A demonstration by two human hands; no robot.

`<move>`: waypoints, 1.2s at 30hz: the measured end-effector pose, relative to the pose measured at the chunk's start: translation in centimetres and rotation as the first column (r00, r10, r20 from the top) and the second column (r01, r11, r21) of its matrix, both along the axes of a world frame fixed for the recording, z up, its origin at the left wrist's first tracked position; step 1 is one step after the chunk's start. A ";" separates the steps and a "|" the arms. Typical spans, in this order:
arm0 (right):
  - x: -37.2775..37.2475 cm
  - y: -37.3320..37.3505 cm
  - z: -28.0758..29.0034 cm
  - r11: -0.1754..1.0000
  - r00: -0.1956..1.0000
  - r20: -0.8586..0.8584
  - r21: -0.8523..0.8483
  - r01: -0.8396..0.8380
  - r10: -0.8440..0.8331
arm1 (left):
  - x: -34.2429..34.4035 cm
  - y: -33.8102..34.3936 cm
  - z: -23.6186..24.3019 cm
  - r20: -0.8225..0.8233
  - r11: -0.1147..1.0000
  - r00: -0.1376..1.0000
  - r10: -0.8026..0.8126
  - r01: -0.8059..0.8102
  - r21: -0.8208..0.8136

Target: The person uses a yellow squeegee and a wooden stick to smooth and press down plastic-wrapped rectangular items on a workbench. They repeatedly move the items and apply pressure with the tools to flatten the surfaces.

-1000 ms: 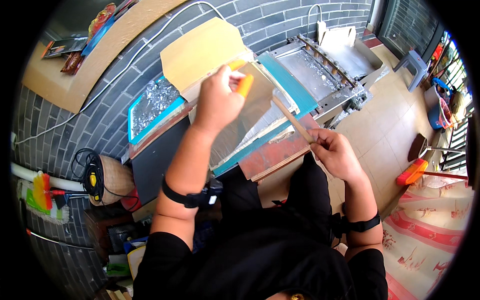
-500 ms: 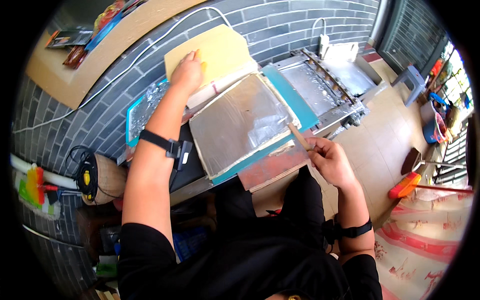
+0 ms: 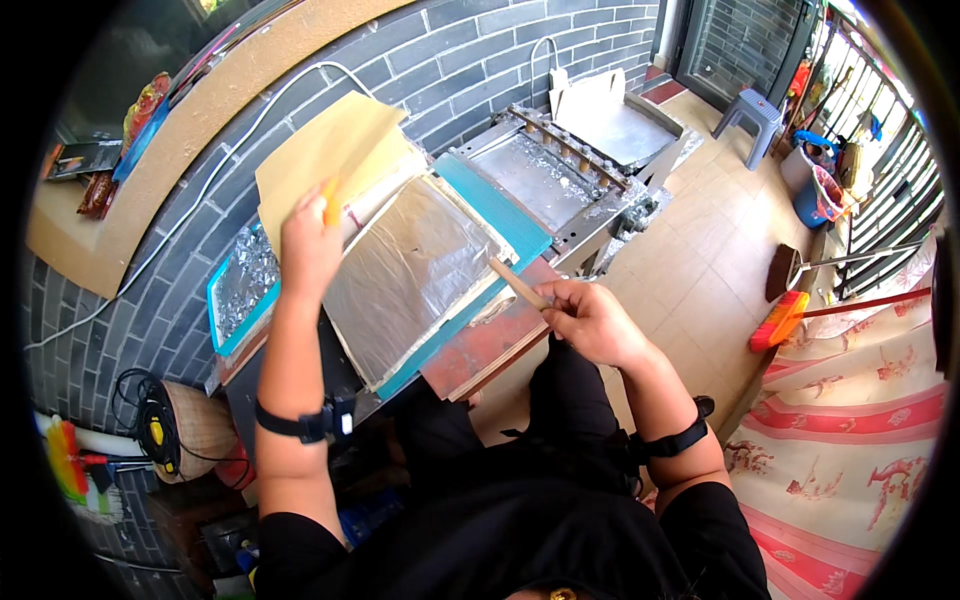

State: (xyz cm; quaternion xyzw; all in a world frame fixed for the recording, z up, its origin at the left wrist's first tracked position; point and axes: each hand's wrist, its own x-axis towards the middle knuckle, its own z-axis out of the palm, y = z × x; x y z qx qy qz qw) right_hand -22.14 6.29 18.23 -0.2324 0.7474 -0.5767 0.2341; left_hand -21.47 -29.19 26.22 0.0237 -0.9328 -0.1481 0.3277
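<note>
My left hand (image 3: 312, 245) is at the pale yellow sheet (image 3: 325, 130), fingers curled, with orange pieces at the fingertips; whether these are covers or something held I cannot tell. My right hand (image 3: 588, 320) grips a flat wooden stick (image 3: 515, 280), its far end at the right edge of a squarish stack (image 3: 400, 280) topped with a crinkled, filmy grey-brown sheet. That stack lies on a turquoise board (image 3: 500, 217), beside a reddish board (image 3: 470, 350). Left of the stack is a turquoise-rimmed tray (image 3: 245, 285) of silvery flakes.
A metal machine with a rollered bar (image 3: 570, 150) stands behind at right, below a grey brick wall. A plastic stool (image 3: 750, 120), buckets (image 3: 815, 200) and brooms (image 3: 775, 320) stand along the railing. A coiled black cable (image 3: 135, 420) is at left, a patterned curtain (image 3: 840, 450) at right.
My left hand has moved left and down from above the stack onto the yellow sheet. My right hand still holds the stick near the stack's edge. The view has shifted.
</note>
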 end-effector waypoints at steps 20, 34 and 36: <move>0.4 0.2 0.2 0.996 1.000 0.014 -0.084 0.028 -0.026 | 9.3 8.9 -9.5 0.164 0.996 0.986 -0.029 0.015 0.084; -0.1 0.8 -0.6 0.998 0.996 -0.087 -0.047 0.033 -0.037 | 8.4 9.8 -9.8 0.205 1.000 0.979 -0.021 0.020 0.005; -0.1 0.8 -0.5 0.999 0.995 -0.089 -0.044 0.032 -0.036 | 8.4 9.9 -9.7 0.204 1.000 0.979 -0.023 0.020 0.019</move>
